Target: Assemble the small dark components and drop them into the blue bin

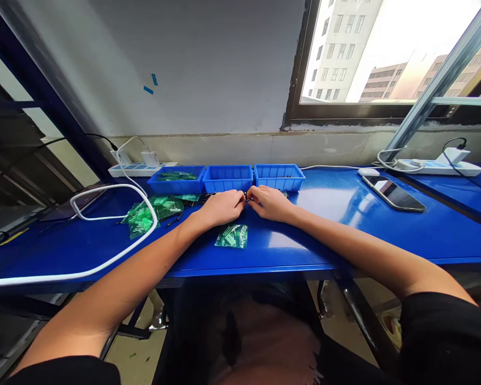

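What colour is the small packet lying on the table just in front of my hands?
The packet is green, seen best in the head view.

Takes in daylight from the window (385, 53) at upper right; clips to near white in the sky (417, 27). Glares in patches on the blue tabletop (444, 235); darkens at far left and below it. Stretches toward edges; reads fairly sharp centrally.

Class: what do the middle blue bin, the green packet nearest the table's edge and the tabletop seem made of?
Middle blue bin: probably moulded plastic, semi-gloss, with ribbed walls. Green packet: likely thin plastic film, shiny and see-through. Tabletop: glossy blue surface with bright reflections; material beneath unclear.
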Demonstrator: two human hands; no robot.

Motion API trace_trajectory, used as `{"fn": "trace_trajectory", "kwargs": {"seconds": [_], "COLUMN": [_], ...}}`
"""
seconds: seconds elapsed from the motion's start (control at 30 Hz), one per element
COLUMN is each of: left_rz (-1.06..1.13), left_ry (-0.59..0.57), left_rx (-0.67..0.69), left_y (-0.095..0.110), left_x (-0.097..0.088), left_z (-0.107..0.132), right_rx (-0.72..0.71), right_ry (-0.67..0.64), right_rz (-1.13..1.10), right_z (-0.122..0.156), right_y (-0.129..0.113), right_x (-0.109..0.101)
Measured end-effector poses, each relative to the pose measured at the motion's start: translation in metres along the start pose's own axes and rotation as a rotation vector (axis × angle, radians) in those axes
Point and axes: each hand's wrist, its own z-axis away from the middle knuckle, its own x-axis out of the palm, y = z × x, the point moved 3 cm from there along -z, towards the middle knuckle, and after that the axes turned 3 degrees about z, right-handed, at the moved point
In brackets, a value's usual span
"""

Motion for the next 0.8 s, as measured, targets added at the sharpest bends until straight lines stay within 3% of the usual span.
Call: {"fn": "trace_trajectory", "kwargs": {"seconds": [0.8], "left_rz": [0.006], "left_ry": [-0.007], "left_rx": [-0.007], "left_y": [-0.0002], "left_x": [-0.0001], "left_z": [0.0001], "right_rx": [0.018], "right_ry": [-0.040], "right_rz": [0.050], "right_z": [-0.0004], "right_y": [-0.0008], "right_x": [0.0009]}}
